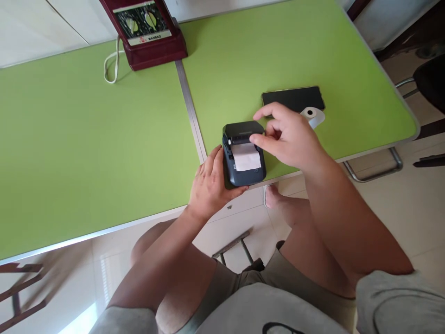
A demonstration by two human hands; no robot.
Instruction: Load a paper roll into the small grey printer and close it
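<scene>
A small dark label printer [248, 177] stands near the front edge of the green table, its top cover [242, 128] raised a little. A strip of white paper [246, 157] hangs out over its front. My left hand [210, 183] grips the printer, fingers along its left side and thumb across the front bottom edge. Over the printer's right back corner is my right hand [287, 134], its thumb and index finger spread apart and the other fingers curled. The thumb tip overlaps the cover's front edge; whether it touches I cannot tell.
Behind my right hand lie a black phone [294, 98] and a small roll of white paper [314, 118]. A dark red appliance [153, 51] with two knobs and a white cord [111, 69] stands at the back. A metal strip [189, 104] crosses the green table [104, 153].
</scene>
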